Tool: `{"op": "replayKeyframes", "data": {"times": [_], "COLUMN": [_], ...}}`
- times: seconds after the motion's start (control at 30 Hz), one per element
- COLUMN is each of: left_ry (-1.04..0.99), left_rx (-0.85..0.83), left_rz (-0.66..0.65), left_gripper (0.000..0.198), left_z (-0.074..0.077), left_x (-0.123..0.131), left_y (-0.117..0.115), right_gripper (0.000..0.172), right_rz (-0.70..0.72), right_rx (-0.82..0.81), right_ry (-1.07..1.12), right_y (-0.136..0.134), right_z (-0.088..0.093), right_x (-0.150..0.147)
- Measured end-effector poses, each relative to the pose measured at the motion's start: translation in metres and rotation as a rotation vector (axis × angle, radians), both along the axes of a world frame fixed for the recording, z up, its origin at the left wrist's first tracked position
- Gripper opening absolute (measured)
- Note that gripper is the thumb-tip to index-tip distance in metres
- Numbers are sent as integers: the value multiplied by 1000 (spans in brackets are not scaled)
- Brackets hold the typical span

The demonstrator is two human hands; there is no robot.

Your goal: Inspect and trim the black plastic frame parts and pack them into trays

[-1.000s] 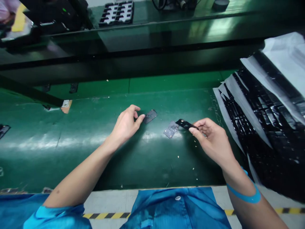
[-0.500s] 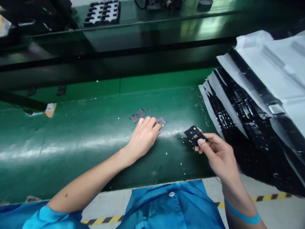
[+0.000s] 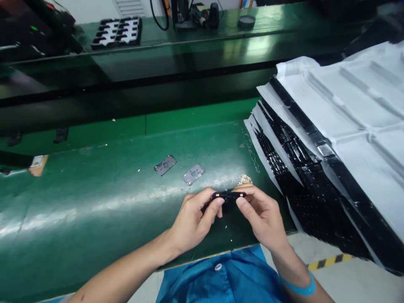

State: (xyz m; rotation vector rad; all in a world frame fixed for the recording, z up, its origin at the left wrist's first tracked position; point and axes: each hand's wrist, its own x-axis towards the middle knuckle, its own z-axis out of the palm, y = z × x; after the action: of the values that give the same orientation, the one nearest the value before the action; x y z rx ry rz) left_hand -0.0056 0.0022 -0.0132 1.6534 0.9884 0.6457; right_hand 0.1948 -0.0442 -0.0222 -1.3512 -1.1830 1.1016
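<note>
Between left hand (image 3: 194, 216) and right hand (image 3: 265, 219), grip pinched shut: slim black part (image 3: 229, 195), edge-on, held both ends; long axis left-right, facing unclear. Beyond grip, leftward: two grey cut-out plates (image 3: 190, 178), glossy green bench (image 3: 110, 219).

I hold the black part (image 3: 229, 195) level by its two ends, my left fingers (image 3: 211, 213) on one and my right fingers (image 3: 249, 212) on the other. Beyond the black part and to its left, a gray plate (image 3: 189, 178) lies flat on the green counter (image 3: 94, 210), with a darker plate (image 3: 163, 167) farther left. Just past its right end sits a heap of small pale bits (image 3: 245, 179). Well right of it stand stacked black trays (image 3: 318, 185) layered with white sheets (image 3: 350, 101).
</note>
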Motion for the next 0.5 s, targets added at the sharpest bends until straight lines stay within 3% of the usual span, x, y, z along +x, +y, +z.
{"op": "replayKeyframes", "data": {"times": [0.2, 0.5], "left_ry": [-35, -87], "left_rx": [4, -13], "left_rz": [27, 65], "left_gripper": [30, 30], "left_z": [-7, -7], "left_x": [0, 0], "left_y": [-13, -20], "right_gripper": [21, 19], "right_rz": [-93, -146], "right_rx": [2, 106], "right_ry": [98, 10], "right_y": [-3, 3], "right_z": [-2, -7], "right_x": [-15, -20]}}
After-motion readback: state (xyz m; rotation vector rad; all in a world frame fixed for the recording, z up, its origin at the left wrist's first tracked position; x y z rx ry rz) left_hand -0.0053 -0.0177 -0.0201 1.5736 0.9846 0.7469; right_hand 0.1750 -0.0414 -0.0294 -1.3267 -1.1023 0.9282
